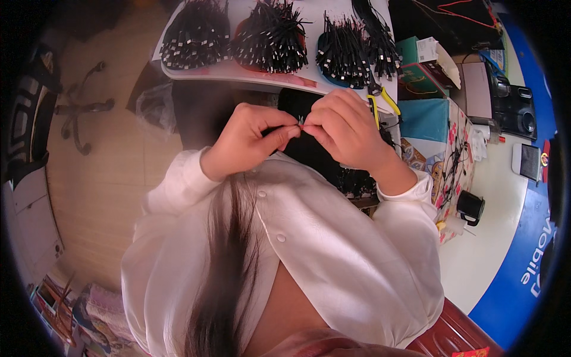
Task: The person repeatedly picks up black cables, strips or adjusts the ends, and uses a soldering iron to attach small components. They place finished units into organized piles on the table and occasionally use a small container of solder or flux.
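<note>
Two bare hands meet in front of the person's chest: the left hand point(253, 140) and the right hand point(347, 128), each drawn into a close pinch of thumb and forefinger, fingertips nearly touching. Between them they grip a few thin wires point(301, 121), which lie in the narrow gap just short of the worktop point(327, 7). The wires look fine and hair-like, with pale ends fanning upward and a touch of red at the pinch; their exact number is too small to tell.

Four bundles of black cables lie on the smooth white worktop, which has a rounded corner: a left bundle point(196, 38), a second bundle point(270, 38) on something red, a third bundle point(344, 53) on something blue, and a fourth bundle point(380, 44) at the right. Many cables end in small, flat, silvery rectangular plugs, too crowded to count. One hand tool point(391, 102) with two curved yellow handles sits just beyond the right hand. Two round buttons show on the person's glossy white shirt point(339, 238). One black mug point(471, 207) stands farther right.
</note>
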`<state>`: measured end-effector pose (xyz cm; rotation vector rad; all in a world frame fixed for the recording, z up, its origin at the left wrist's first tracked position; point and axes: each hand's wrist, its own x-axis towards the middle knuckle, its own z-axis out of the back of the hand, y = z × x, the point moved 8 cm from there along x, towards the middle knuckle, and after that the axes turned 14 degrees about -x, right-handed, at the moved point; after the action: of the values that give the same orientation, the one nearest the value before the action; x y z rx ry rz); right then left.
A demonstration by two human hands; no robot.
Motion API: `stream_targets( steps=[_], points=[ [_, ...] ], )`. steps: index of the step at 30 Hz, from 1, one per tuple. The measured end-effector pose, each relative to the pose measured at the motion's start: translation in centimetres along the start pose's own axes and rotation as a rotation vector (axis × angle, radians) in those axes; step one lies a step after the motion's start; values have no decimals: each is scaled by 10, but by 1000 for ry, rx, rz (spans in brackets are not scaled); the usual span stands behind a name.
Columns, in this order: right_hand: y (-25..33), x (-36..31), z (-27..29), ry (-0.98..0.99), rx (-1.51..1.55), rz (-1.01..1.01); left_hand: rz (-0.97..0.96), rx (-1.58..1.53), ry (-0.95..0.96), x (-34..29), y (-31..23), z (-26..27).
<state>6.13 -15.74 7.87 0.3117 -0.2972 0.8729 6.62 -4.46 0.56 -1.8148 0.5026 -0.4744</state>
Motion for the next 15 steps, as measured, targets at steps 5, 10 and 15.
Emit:
stream_targets(
  steps=[5, 10, 15],
  points=[
    [-17, -15, -25, 225, 561, -482, -258, 309, -9, -6, -22, -2],
    [-12, -3, 1, 74, 485, -284, 101, -509, 87, -7, 2, 3],
    [1, 4, 6, -107, 398, -100, 118, -570, 155, -3, 10, -4]
  ],
)
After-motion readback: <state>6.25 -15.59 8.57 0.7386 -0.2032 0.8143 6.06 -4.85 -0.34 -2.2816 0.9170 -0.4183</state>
